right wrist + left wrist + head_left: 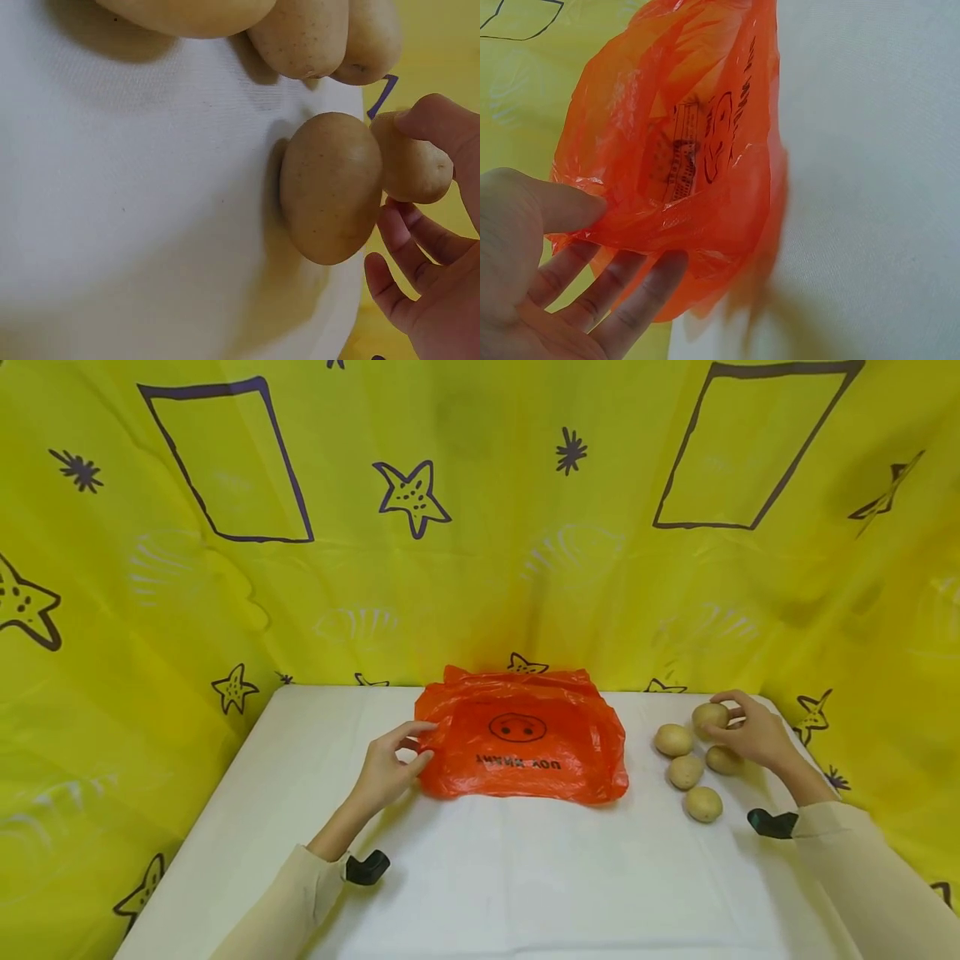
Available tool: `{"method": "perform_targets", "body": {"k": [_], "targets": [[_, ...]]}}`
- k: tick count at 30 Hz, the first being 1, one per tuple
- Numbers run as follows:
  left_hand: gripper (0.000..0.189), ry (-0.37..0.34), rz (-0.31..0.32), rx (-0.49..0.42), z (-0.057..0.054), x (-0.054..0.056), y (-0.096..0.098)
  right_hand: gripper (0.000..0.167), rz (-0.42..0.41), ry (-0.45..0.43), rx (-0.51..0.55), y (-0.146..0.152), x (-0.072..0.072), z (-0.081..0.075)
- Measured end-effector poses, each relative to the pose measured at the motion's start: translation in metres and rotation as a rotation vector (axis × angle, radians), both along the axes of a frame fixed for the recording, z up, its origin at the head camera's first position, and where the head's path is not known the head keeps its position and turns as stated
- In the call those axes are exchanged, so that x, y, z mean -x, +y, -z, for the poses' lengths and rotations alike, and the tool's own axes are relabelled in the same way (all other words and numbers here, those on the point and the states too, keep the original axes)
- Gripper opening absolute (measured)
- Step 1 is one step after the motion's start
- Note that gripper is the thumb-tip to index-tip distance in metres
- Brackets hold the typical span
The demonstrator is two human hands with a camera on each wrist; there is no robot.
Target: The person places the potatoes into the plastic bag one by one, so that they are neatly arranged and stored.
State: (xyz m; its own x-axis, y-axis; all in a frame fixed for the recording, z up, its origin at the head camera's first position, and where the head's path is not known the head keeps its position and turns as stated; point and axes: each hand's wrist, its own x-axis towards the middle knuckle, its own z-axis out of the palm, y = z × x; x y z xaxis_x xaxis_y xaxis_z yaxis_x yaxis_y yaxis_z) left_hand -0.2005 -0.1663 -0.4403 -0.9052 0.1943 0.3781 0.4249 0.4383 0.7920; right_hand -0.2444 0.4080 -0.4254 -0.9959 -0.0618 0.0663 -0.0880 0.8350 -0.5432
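A red plastic bag (517,743) with a printed pig snout and lettering lies on the white table. My left hand (386,770) is at the bag's left side. In the left wrist view the thumb and fingers pinch the rim of the bag's mouth, which gapes. Over on the right, my right hand (757,737) grips a potato (412,166) between thumb and fingers. Beside it lies another potato (331,187), partly under the hand in the head view. Three more potatoes, a left one (674,740), a middle one (686,772) and a front one (703,804), sit nearby.
A yellow curtain (480,585) with drawn stars and frames encloses the back and sides of the white table (510,877). Dark bands or mounts show at both wrists, the left mount (367,867) and the right mount (772,823).
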Motion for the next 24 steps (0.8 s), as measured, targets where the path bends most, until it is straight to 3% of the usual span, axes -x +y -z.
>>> {"method": "perform_targets", "body": {"k": [13, 24], "targets": [[0.037, -0.008, 0.024, -0.007, 0.003, 0.002, 0.002, 0.055, -0.041, 0.082, 0.024, -0.009, -0.005, -0.009], [0.037, -0.039, -0.011, 0.012, 0.003, 0.001, -0.001, 0.051, -0.084, 0.147, 0.064, -0.023, -0.01, -0.016]]}}
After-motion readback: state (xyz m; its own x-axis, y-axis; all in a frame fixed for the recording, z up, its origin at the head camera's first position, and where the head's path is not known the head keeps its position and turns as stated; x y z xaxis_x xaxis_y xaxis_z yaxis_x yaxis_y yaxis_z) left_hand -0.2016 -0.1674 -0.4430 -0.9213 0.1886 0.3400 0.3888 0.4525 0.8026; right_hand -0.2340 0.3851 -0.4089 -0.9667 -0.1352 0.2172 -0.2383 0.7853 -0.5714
